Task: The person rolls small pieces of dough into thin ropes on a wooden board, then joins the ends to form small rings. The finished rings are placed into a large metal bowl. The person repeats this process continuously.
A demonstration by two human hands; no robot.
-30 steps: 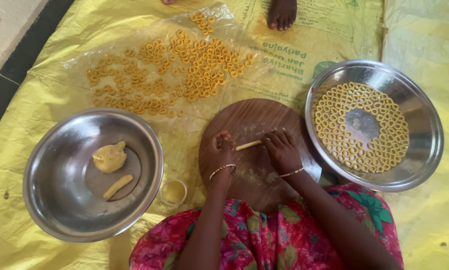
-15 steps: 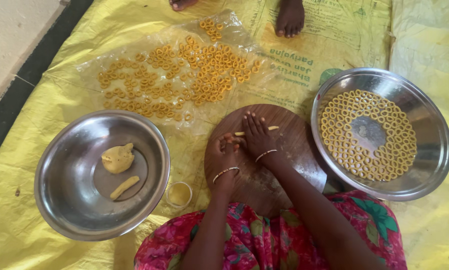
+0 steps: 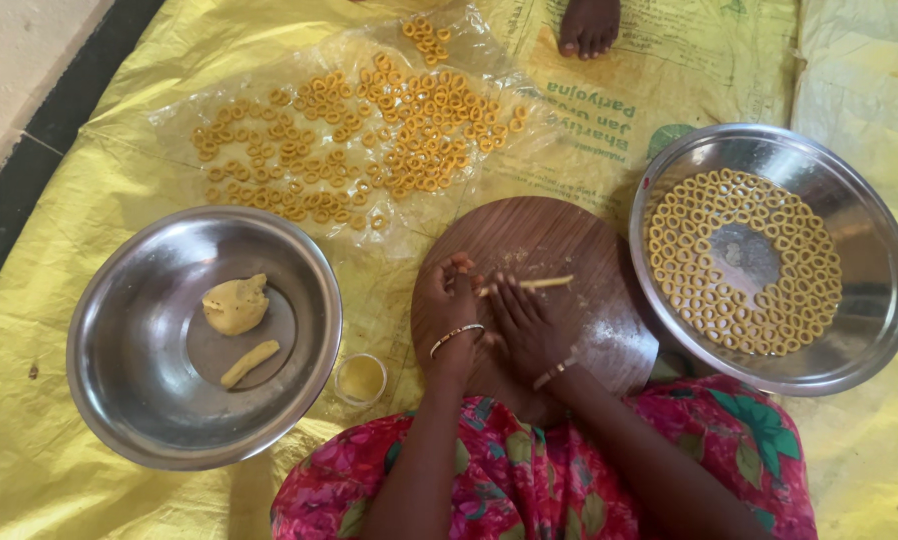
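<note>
A round wooden board (image 3: 559, 235) lies in front of me with a thin strip of yellow dough (image 3: 547, 283) on it. My left hand (image 3: 449, 305) has curled fingers that pinch the strip's left end. My right hand (image 3: 524, 325) lies flat beside it, fingertips resting on the strip; the strip's right end sticks out past them. Both wrists wear bangles.
A steel bowl (image 3: 99, 300) on the left holds a dough lump (image 3: 236, 303) and a short dough roll (image 3: 250, 362). A small cup (image 3: 360, 378) stands by it. The steel plate (image 3: 874, 230) on the right holds several dough rings (image 3: 689, 260). More rings (image 3: 369, 130) lie on clear plastic beyond. Another person's foot (image 3: 589, 25) is at the top.
My right hand has slid left along the strip until it is next to my left hand, leaving the strip's right end uncovered. The view has shifted slightly.
</note>
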